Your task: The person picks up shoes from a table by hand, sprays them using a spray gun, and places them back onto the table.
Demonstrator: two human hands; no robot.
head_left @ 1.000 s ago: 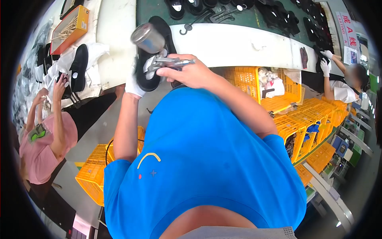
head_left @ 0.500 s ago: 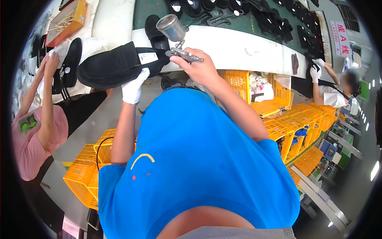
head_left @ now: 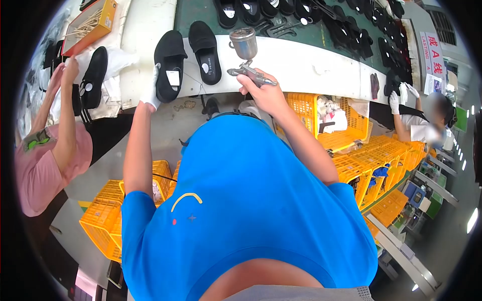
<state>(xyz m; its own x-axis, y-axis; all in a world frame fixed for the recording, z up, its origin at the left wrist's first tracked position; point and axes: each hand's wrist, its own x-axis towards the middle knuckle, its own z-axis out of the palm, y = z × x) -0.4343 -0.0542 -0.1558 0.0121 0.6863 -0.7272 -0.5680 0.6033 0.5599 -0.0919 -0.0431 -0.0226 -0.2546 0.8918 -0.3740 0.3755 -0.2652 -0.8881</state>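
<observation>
With the white-gloved left hand (head_left: 150, 90), touched the left flank of a black slip-on shoe with rounded toe and matte upper (head_left: 169, 56), near the heel; because of mostly hidden fingers, could not tell whether clasping or only supporting it. With the bare right hand (head_left: 265, 93), grasped a silvery metal spray gun (head_left: 252, 75) with an upright cylindrical cup (head_left: 245, 46), in the upper centre of the frame.

Found the touched shoe in the upper left-centre of the frame, just to the right of the left hand and well apart from the right one. Saw its long axis running up the frame, toe at the top, heel toward the body. Beside it, across a narrow gap, saw a second black slip-on shoe (head_left: 203, 37) with a round white spot (head_left: 205, 66) inside, nearer to the gun than to the gloved hand. With the front end of the gun, pointed leftward to this second shoe, without touching it.

Noted on both shoes a soft, suede-like surface and a broad strap across the instep; inside the first, a white rectangular label (head_left: 172, 79) of paper-like look. On the gun, noted hard, shiny curves. Saw the second shoe lying on a long white worktable (head_left: 296, 62) with smooth, slightly stained top, and farther up, a green surface (head_left: 196, 11) bearing more black shoes (head_left: 249, 12).
</observation>
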